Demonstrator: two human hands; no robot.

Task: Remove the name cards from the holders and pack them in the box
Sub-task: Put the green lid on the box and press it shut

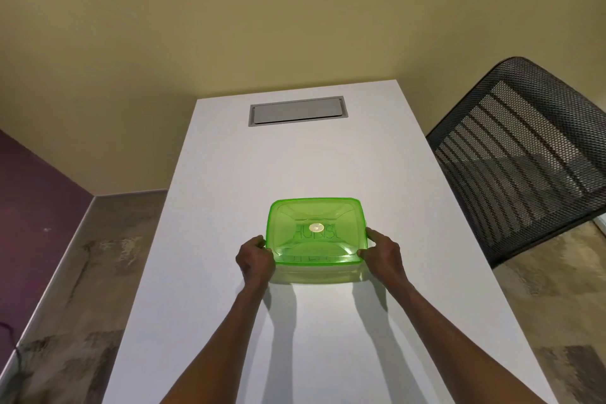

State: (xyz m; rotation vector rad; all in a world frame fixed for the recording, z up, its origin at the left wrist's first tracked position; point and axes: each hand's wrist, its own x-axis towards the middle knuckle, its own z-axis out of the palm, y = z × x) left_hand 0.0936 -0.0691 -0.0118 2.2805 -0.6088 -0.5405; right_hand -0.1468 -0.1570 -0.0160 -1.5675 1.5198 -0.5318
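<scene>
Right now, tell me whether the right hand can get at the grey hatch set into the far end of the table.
Probably yes. The right hand holds the green-lidded box, so it must let go first; beyond that, bare white table lies between it and the hatch.

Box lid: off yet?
No, the green lid sits closed on the box, with the left hand and right hand gripping its two sides.

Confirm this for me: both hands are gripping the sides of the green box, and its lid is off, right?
Not quite. The head view shows the green lid on the box. The left hand and right hand do grip its sides.
</scene>
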